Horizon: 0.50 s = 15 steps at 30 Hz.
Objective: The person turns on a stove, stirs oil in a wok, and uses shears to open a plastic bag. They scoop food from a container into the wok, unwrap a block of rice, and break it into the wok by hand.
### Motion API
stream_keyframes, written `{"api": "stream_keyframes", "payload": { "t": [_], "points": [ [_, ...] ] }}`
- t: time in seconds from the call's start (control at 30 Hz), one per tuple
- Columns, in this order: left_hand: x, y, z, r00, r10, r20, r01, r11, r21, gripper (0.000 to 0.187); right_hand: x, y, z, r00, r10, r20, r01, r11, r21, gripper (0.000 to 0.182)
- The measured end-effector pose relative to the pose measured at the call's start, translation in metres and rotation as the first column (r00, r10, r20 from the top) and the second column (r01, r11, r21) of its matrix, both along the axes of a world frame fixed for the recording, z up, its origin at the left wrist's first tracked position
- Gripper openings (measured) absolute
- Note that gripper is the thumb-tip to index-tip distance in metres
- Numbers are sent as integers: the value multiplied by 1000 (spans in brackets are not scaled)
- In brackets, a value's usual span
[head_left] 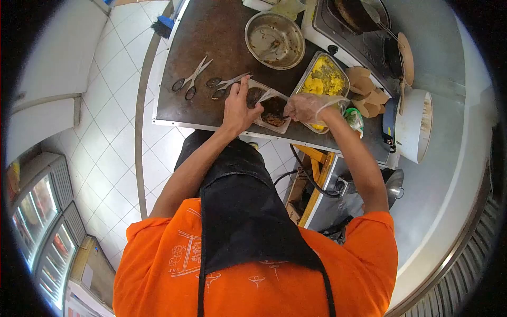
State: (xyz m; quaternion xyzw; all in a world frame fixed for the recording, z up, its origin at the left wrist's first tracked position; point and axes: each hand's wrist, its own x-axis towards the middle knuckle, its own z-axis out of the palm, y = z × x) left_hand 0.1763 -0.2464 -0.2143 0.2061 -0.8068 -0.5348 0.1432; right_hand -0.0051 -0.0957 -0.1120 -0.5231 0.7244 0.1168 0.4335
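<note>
A clear plastic container (288, 127) with dark brown food (273, 119) in it sits at the table's near edge. My left hand (238, 108), bare, grips its left side, thumb at the rim and index finger stretched forward. Clear plastic film (271, 95) stands up over the container between my hands. My right hand (309, 108) wears a clear plastic glove and is closed at the container's right side. A small dark bit shows at its fingertips, too hidden to name. Scissors (227, 84) lie just beyond my left hand, and a second pair of scissors (192, 79) lies farther left.
A metal tray (346, 79) with yellow food is right of the container, beyond my right hand. A round metal bowl (253, 50) stands behind. Brown cardboard boxes (364, 92), a green-and-white packet (354, 119) and a white pot (420, 127) are at right.
</note>
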Motion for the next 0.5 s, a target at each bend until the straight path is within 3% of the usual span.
{"api": "stream_keyframes", "payload": {
  "t": [0.03, 0.07, 0.13, 0.23, 0.27, 0.3, 0.37, 0.43, 0.47, 0.5],
  "points": [
    [0, -1, 1, 1000, -4, 17, 4, 1000, -16, 88, -7, 5, 4, 990, -84, 116, 91, 994, -61, 16],
    [-1, -2, 1, 1000, 1, 17, -1, 1000, -15, 88, -13, 11, 0, 990, -79, 116, 86, 994, -60, 16],
    [-2, -3, 5, 999, -12, 32, 12, 1000, 20, 89, -24, 26, -14, 840, -473, 267, 445, 881, 163, 17],
    [-3, -6, 5, 1000, -18, 4, 18, 999, 42, 88, -19, 48, -5, 827, -511, 234, 513, 857, 57, 18],
    [-3, -7, 4, 1000, -12, 2, 12, 999, 42, 88, -8, 53, 0, 696, -651, 304, 672, 739, 43, 17],
    [-3, -8, 3, 1000, -20, 12, 19, 999, 42, 88, 5, 54, 8, 700, -647, 302, 669, 742, 39, 17],
    [-5, -7, 3, 1000, -24, 20, 23, 999, 44, 88, 38, 48, 30, 688, -722, 65, 719, 668, -194, 19],
    [-5, -7, 3, 999, -27, 35, 25, 999, 44, 87, 81, 44, 36, 647, -761, -36, 685, 601, -412, 29],
    [-3, -8, 4, 999, -26, 41, 25, 999, 42, 87, 102, 41, 26, 648, -761, -30, 687, 600, -409, 29],
    [-4, -10, 6, 998, -32, 51, 30, 998, 56, 86, 123, 40, 9, 736, -598, -318, 457, 785, -418, 35]
  ]
}}
